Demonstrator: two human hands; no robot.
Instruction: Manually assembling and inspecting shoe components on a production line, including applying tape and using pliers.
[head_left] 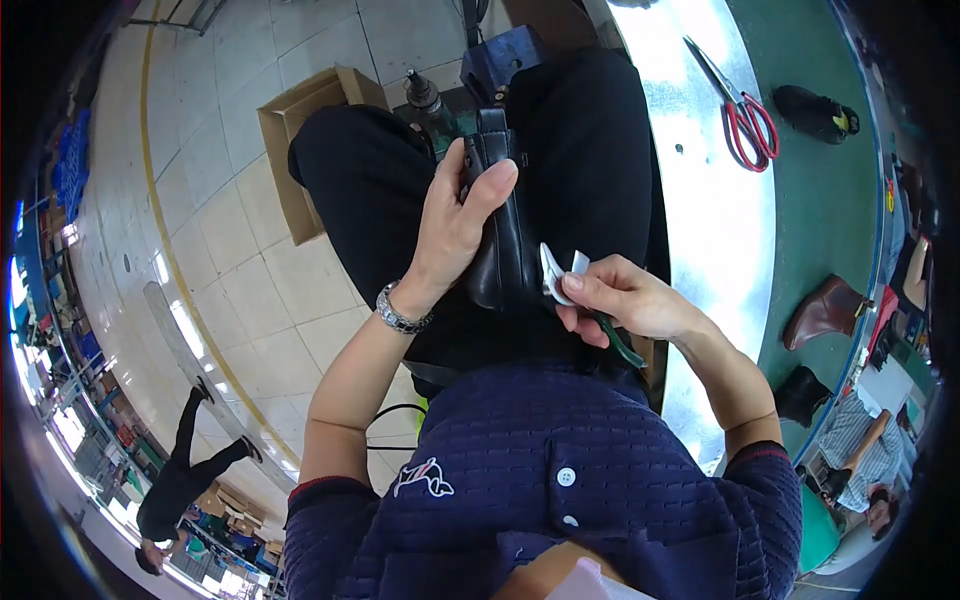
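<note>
Tiled floor at left, w/ a cardboard box (300, 130) near the seated person's knees; curved metal worktop (700, 230) at right, green mat beyond. Left hand (455, 225) wraps round a black leather boot (500, 240) resting on the lap, thumb over its upper edge, fingers closed on it. Right hand (625, 300) pinches a white scrap (560, 272) just beside the boot's side; a green-handled tool (620, 345) pokes out below its fingers. Red scissors (745, 115) lie on worktop, well apart. Brown boot (825, 310) on mat.
</note>
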